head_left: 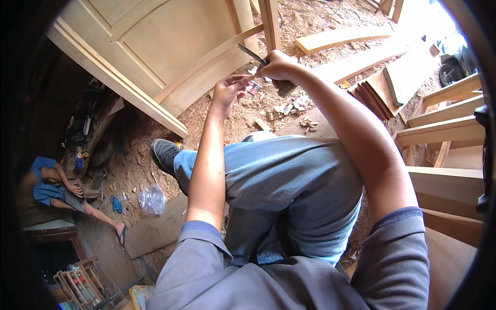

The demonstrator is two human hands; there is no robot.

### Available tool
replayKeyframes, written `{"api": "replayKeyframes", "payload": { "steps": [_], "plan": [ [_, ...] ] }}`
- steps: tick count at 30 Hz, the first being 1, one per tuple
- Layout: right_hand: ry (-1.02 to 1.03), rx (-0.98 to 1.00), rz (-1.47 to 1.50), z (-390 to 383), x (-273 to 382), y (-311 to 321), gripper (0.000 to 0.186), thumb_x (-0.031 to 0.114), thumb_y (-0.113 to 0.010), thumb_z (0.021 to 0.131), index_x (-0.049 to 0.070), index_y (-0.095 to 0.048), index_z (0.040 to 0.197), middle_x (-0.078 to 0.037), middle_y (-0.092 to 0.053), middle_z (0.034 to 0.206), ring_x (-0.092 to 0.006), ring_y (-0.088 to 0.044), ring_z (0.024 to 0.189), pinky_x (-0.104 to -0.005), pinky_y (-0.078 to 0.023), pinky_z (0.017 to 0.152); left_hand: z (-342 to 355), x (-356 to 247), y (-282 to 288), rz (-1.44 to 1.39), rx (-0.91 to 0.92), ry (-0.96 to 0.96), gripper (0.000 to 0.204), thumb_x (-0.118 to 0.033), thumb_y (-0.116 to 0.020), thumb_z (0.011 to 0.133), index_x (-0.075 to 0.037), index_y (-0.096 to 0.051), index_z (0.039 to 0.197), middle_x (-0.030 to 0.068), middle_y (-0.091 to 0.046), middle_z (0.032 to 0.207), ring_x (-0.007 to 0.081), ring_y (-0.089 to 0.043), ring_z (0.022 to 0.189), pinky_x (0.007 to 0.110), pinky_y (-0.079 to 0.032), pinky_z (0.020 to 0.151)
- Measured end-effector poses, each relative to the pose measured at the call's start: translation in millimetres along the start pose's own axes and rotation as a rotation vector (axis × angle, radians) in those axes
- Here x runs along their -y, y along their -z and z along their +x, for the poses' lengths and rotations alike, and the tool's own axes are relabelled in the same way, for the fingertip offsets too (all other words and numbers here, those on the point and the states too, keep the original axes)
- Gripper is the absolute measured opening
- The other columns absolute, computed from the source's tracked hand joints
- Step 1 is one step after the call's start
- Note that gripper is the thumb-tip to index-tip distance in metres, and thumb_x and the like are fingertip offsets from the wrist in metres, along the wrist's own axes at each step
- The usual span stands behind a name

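Note:
My right hand (281, 65) is closed around the handle of a knife with a dark narrow blade (251, 53) pointing up and to the left. My left hand (228, 93) is just below and left of it, fingers curled around a small thin object held at the fingertips; what it is cannot be made out. Both hands hover above my raised knee in blue jeans (289, 175). Small wood chips (292, 107) lie on the sawdust-covered ground beneath the hands.
A pale panelled wooden door (155, 46) leans at the upper left. Planks (341, 37) and stacked timber (444, 129) lie to the right. My dark shoe (164, 155) rests on sawdust. A person in blue (54, 188) sits at the far left near a plastic bag (152, 199).

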State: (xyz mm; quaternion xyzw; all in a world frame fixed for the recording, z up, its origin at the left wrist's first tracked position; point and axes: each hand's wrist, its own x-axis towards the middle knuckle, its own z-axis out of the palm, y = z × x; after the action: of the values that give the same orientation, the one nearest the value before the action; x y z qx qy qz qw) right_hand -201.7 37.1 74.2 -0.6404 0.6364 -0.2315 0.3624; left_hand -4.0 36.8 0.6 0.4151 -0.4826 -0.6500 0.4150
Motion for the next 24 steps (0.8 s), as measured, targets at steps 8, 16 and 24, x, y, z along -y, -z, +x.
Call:
{"api": "replayKeyframes", "payload": {
  "steps": [8,16,24],
  "plan": [
    [0.019,0.112,-0.173,-7.3,0.5,1.2,0.032,0.025,-0.078,0.068,-0.001,-0.069,0.083,-0.009,-0.065,0.067,-0.017,-0.061,0.056,-0.0327,-0.051,0.054,-2.1,0.9,2.1,0.116,0.131,-0.017,0.022,-0.017,-0.068,0.085,-0.01,-0.065,0.106,-0.0002,-0.066,0.1,0.0098,-0.058,0.088,0.027,-0.045,0.075],
    [-0.046,0.184,-0.14,-7.1,-4.6,14.8,0.028,0.021,-0.073,0.075,-0.006,-0.065,0.077,-0.01,-0.063,0.061,-0.017,-0.059,0.047,-0.0304,-0.051,0.048,-4.6,-6.0,-5.7,0.115,0.159,-0.018,0.023,-0.016,-0.065,0.088,-0.01,-0.064,0.11,0.0003,-0.068,0.094,0.0064,-0.058,0.082,0.023,-0.044,0.072],
    [-0.055,0.0,-0.217,5.5,-18.1,30.9,0.027,0.02,-0.072,0.078,-0.003,-0.063,0.086,-0.01,-0.064,0.07,-0.0133,-0.06,0.05,-0.0267,-0.051,0.048,-21.4,-7.6,13.8,0.484,0.087,0.254,0.027,-0.023,-0.067,0.087,-0.014,-0.065,0.112,-0.001,-0.07,0.093,0.0047,-0.059,0.077,0.022,-0.045,0.066]
  ]
}}
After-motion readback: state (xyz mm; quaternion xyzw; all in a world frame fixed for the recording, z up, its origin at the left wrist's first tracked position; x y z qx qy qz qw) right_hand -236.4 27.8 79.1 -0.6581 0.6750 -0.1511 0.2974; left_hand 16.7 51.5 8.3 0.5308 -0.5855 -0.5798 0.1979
